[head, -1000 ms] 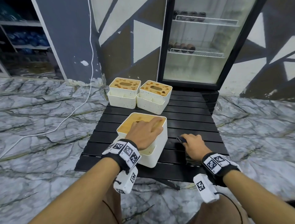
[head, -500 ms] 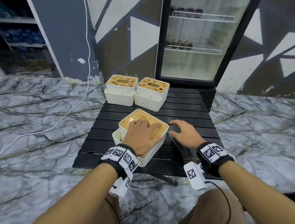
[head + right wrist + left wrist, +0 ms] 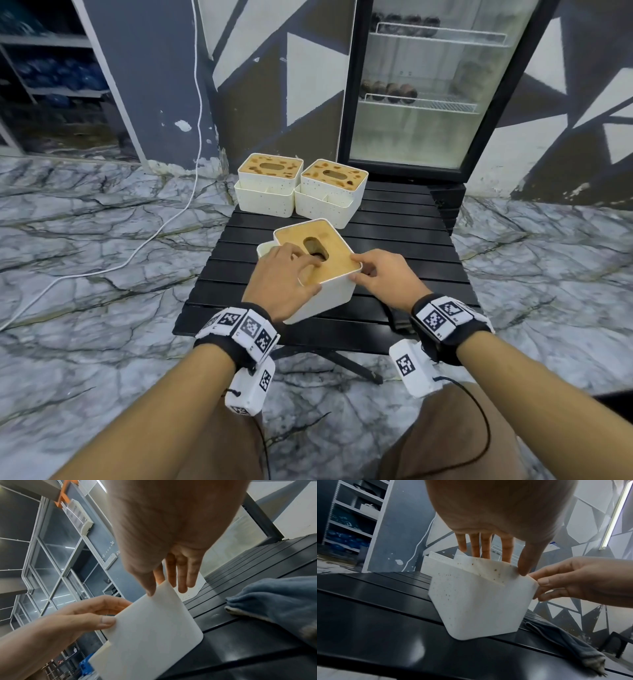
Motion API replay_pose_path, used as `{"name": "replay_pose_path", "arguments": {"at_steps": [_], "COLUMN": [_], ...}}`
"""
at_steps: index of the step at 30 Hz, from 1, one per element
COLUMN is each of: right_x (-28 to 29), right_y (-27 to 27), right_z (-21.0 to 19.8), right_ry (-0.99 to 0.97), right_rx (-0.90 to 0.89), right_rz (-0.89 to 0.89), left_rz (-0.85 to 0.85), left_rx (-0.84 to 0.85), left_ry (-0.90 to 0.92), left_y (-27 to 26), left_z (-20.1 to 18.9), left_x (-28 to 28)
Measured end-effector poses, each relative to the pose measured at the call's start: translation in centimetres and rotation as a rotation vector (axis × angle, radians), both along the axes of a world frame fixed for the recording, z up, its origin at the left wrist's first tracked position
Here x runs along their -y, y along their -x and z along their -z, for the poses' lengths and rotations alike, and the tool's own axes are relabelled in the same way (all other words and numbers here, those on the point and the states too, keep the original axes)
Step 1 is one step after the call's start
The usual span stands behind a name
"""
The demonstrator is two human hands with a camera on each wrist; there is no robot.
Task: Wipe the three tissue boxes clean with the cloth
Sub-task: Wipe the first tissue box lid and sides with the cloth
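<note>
The near tissue box (image 3: 329, 294), white with a wooden lid, is tilted and turned cornerwise on the black slatted table (image 3: 404, 240). My left hand (image 3: 294, 274) grips it from above, fingers at the lid slot and thumb on the near side. My right hand (image 3: 373, 274) pinches its right corner. The wrist views show the same box (image 3: 479, 601) (image 3: 150, 635) held between left hand (image 3: 496, 545) (image 3: 77, 615) and right hand (image 3: 565, 582) (image 3: 171, 572). The grey cloth (image 3: 394, 318) (image 3: 565, 639) (image 3: 274, 601) lies loose by my right wrist. Two stained boxes (image 3: 270, 181) (image 3: 330, 192) stand at the back.
A glass-door fridge (image 3: 428, 102) stands just behind the table. A white cable (image 3: 164, 226) runs across the marble floor at the left. Shelving (image 3: 51, 68) fills the far left. The table's right half is bare slats.
My right hand let go of the cloth and moved left onto the near box's corner. The box has been turned and tipped. My left hand slid back, uncovering the lid slot.
</note>
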State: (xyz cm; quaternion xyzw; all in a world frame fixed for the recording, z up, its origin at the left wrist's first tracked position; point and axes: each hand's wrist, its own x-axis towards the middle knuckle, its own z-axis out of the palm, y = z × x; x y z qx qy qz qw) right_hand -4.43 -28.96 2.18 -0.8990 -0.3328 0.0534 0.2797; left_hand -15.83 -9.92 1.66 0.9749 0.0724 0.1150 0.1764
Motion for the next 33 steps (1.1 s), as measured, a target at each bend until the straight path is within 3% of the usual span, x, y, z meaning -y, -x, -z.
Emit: {"name": "replay_pose_path", "arguments": {"at_steps": [10, 15, 19, 27, 33], "right_x": [-0.1, -1.5, -2.8, -5.0, -4.6], "right_y": [2.3, 0.3, -2.0, -4.0, -4.0], "right_z": [-0.2, -0.5, -0.6, -1.2, -0.7], "right_ry": [0.035, -0.059, -0.009, 0.169, 0.14], "right_rx": [0.137, 0.109, 0.073, -0.025, -0.004], "right_rz": [-0.056, 0.01, 0.044, -0.023, -0.017], "left_rz": [-0.026, -0.021, -0.112, -0.151, -0.106], "left_rx": [0.056, 0.151, 0.126, 0.142, 0.124], "left_ry": [0.1, 0.143, 0.208, 0.077, 0.068], "left_y": [0.0, 0.0, -0.8, -1.3, -0.9], "left_z": [0.2, 0.2, 1.2, 2.9, 2.0], "left_x": [-1.5, 1.8, 4.1, 4.1, 2.3]}}
